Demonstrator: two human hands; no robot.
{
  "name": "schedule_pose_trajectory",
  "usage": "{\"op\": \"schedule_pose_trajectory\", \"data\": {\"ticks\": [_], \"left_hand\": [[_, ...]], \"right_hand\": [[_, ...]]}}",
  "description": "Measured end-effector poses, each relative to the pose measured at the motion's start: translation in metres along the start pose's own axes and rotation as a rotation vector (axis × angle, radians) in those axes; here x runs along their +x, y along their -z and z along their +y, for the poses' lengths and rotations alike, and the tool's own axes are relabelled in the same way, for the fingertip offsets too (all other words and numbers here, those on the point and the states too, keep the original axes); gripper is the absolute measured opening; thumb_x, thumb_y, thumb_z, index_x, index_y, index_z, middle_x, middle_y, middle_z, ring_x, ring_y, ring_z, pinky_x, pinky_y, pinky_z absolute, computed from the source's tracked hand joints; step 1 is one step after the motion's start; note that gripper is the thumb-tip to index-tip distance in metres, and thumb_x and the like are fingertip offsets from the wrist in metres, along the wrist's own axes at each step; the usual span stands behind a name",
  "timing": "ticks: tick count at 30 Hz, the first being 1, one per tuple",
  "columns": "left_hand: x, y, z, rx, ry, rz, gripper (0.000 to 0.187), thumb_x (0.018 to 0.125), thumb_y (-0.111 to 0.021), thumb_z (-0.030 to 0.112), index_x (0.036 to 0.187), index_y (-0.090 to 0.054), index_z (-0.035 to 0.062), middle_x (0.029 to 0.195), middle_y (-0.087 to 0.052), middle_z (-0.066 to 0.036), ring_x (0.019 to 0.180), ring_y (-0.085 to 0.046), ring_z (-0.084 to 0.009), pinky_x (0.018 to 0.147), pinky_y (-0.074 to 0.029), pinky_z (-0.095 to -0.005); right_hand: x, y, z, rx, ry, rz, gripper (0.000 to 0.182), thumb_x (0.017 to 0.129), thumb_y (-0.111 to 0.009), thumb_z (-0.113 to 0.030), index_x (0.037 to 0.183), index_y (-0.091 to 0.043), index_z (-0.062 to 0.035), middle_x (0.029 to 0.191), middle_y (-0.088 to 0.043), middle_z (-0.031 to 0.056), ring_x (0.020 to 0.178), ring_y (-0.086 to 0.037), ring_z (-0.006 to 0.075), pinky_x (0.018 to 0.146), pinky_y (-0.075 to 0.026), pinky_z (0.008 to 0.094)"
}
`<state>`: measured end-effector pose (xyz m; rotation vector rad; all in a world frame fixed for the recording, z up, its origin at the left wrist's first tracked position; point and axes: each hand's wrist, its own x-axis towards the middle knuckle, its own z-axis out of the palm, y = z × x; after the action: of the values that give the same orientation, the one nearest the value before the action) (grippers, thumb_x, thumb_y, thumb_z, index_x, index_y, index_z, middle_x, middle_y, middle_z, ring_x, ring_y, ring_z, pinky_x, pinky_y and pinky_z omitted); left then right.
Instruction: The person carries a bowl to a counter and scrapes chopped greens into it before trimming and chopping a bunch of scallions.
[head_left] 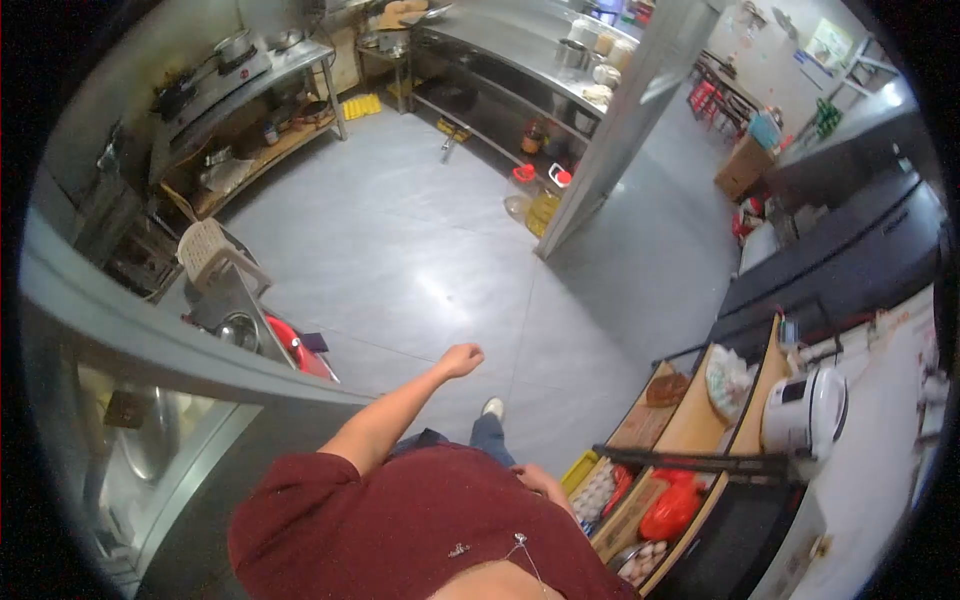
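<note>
My left hand (461,360) hangs out in front of me over the grey floor, its fingers curled loosely inward. Nothing can be made out in it. My right hand (538,481) is low by my side, close to the wooden shelf rack (690,430), and its fingers are partly hidden and blurred. Beside it on the rack are eggs (594,494) in a yellow-edged tray and a red plastic bag (672,510). One light shoe (493,407) shows on the floor below.
A metal door post (610,150) stands ahead, with oil bottles (543,212) at its foot. Steel counters (500,55) line the back. A plastic chair (208,250) and red basin (290,340) are at left. A rice cooker (805,410) sits at right.
</note>
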<state>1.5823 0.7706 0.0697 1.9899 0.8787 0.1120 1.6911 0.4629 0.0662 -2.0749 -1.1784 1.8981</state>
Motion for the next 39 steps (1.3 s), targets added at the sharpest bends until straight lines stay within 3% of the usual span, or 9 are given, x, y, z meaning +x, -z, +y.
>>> {"op": "schedule_pose_trajectory", "data": {"ticks": [3,12,17,19,22,29,33,35,39], "left_hand": [[0.025,0.001,-0.068,-0.139,0.418,-0.029,0.026,0.072,-0.052,0.029,0.074,-0.061,0.0048,0.074,-0.061,-0.013,0.074,-0.059,-0.0241,0.067,-0.045,-0.0349],[-0.013,0.047,-0.191,-0.559,0.924,0.513,0.020,0.072,-0.049,0.021,0.064,-0.059,0.0058,0.061,-0.059,-0.007,0.050,-0.057,-0.0145,0.048,-0.045,-0.0285],[-0.001,0.086,-0.250,-0.800,1.074,0.710,0.020,0.071,-0.049,0.019,0.065,-0.060,0.0031,0.064,-0.059,-0.011,0.052,-0.058,-0.0193,0.051,-0.046,-0.0321],[0.005,0.091,-0.299,-0.346,0.966,0.489,0.023,0.069,-0.049,0.021,0.070,-0.061,0.0012,0.069,-0.059,-0.016,0.059,-0.058,-0.0268,0.057,-0.046,-0.0364],[0.034,0.178,-0.280,-0.325,1.129,0.398,0.024,0.068,-0.049,0.022,0.073,-0.061,0.0027,0.076,-0.059,-0.018,0.075,-0.057,-0.0324,0.066,-0.045,-0.0401],[0.081,0.328,-0.279,-0.521,0.912,0.983,0.027,0.071,-0.049,0.024,0.082,-0.058,0.0018,0.081,-0.059,-0.018,0.079,-0.057,-0.0312,0.068,-0.044,-0.0392],[0.083,0.346,-0.323,-0.482,1.003,0.999,0.027,0.071,-0.050,0.026,0.083,-0.059,0.0031,0.082,-0.059,-0.018,0.079,-0.057,-0.0313,0.068,-0.044,-0.0390],[0.076,0.342,-0.352,-0.569,1.166,0.720,0.027,0.070,-0.050,0.025,0.084,-0.061,0.0046,0.082,-0.060,-0.017,0.080,-0.057,-0.0308,0.071,-0.044,-0.0384],[0.075,0.349,-0.366,-0.814,1.435,0.875,0.027,0.069,-0.050,0.024,0.083,-0.062,0.0049,0.082,-0.060,-0.018,0.082,-0.057,-0.0306,0.073,-0.044,-0.0381]], "right_hand": [[0.015,0.067,-0.007,0.032,0.073,-0.094,0.038,0.073,-0.053,-0.020,0.107,-0.053,-0.0019,0.104,-0.057,0.0137,0.092,-0.056,0.0210,0.079,-0.042,0.0311],[0.166,0.216,-0.094,-0.254,0.037,-0.443,0.033,0.070,-0.049,-0.017,0.099,-0.060,-0.0078,0.079,-0.060,0.0050,0.063,-0.053,0.0159,0.057,-0.044,0.0292],[0.269,0.269,-0.209,-0.533,0.116,-0.563,0.030,0.068,-0.046,-0.013,0.093,-0.062,-0.0076,0.069,-0.059,0.0047,0.056,-0.052,0.0136,0.049,-0.042,0.0268],[0.307,0.284,-0.265,-0.678,0.198,-0.631,0.029,0.068,-0.045,-0.012,0.089,-0.063,-0.0067,0.066,-0.058,0.0043,0.054,-0.051,0.0135,0.048,-0.042,0.0265],[0.342,0.303,-0.357,-0.648,0.325,-0.627,0.022,0.072,-0.045,-0.011,0.081,-0.063,-0.0042,0.061,-0.056,0.0041,0.056,-0.051,0.0120,0.047,-0.041,0.0262],[0.441,0.334,-0.489,-0.072,0.122,-0.221,0.023,0.082,-0.047,-0.019,0.094,-0.054,-0.0011,0.070,-0.058,0.0092,0.054,-0.056,0.0158,0.045,-0.043,0.0269],[0.511,0.354,-0.557,-0.233,0.094,-0.261,0.027,0.082,-0.046,-0.021,0.098,-0.051,0.0000,0.073,-0.059,0.0118,0.054,-0.057,0.0184,0.045,-0.044,0.0278],[0.546,0.361,-0.603,-0.315,0.119,-0.275,0.025,0.082,-0.047,-0.022,0.094,-0.052,-0.0001,0.070,-0.059,0.0103,0.051,-0.056,0.0163,0.043,-0.042,0.0264],[0.613,0.376,-0.714,-0.397,0.180,-0.277,0.026,0.082,-0.047,-0.021,0.095,-0.051,0.0008,0.070,-0.059,0.0110,0.050,-0.056,0.0167,0.043,-0.043,0.0268]]}}
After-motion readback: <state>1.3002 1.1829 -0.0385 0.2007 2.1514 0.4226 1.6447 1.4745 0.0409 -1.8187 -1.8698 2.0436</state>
